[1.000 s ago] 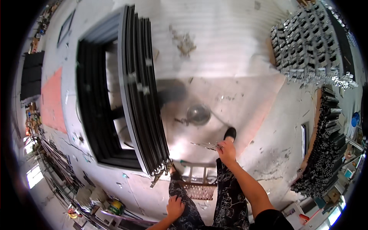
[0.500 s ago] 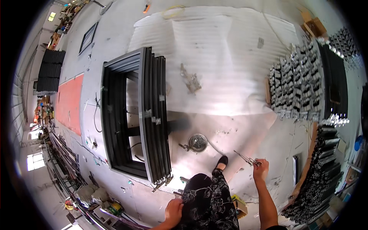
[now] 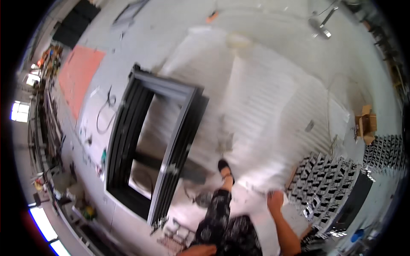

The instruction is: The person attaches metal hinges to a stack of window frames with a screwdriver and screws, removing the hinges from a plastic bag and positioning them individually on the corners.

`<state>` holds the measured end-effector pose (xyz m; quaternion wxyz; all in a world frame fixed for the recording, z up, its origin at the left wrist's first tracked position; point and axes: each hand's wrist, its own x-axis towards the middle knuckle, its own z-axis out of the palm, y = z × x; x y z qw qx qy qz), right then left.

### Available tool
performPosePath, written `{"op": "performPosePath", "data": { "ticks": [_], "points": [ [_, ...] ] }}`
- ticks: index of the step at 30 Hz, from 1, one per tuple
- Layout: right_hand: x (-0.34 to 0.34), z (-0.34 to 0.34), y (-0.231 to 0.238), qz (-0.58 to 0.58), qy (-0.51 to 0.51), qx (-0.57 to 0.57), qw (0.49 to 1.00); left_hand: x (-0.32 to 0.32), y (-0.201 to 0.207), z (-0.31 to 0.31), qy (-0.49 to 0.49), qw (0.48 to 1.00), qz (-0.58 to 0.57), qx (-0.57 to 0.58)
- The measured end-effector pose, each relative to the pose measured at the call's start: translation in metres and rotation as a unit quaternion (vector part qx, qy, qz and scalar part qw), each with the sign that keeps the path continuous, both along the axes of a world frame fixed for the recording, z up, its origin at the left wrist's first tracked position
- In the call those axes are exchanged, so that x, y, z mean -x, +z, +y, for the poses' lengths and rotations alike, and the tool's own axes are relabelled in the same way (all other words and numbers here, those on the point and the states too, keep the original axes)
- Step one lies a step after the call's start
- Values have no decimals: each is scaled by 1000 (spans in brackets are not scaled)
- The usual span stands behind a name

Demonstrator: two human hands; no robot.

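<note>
The picture is motion-blurred. My right hand (image 3: 275,199) hangs low at the right, fingers curled, above the pale floor and close to a block of stacked grey metal parts (image 3: 324,179). Blur hides whether anything is in it. Only a sliver of my left hand (image 3: 198,250) shows at the bottom edge, against my patterned trouser leg (image 3: 218,222). My foot in a black shoe (image 3: 224,167) is stepped forward. A stack of dark rectangular frames (image 3: 128,141) stands on the floor to the left of my leg.
White corrugated sheeting (image 3: 265,98) covers the floor ahead. A red mat (image 3: 79,77) lies far left, with cluttered benches along the left wall. Cardboard boxes (image 3: 365,123) and more stacked metal parts (image 3: 384,149) sit at the right, and a dark cable loop (image 3: 104,115) lies beside the frames.
The view has swung up and across the floor. My right hand moved from reaching down near a round metal object to hanging at my side. The thin metal piece it held no longer shows.
</note>
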<state>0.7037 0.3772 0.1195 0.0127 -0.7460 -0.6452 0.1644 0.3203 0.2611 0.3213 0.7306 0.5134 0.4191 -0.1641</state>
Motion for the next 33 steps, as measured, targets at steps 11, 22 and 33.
{"op": "performPosePath", "data": {
  "ticks": [11,22,33],
  "points": [
    [86,398,-20,199,171,-106,959,-73,16,169,178,975,-39,129],
    [149,586,-262,119,419,222,873,-124,-151,395,672,721,167,33],
    [204,676,-428,6,533,423,732,-67,-426,473,512,790,270,-199]
  ]
}}
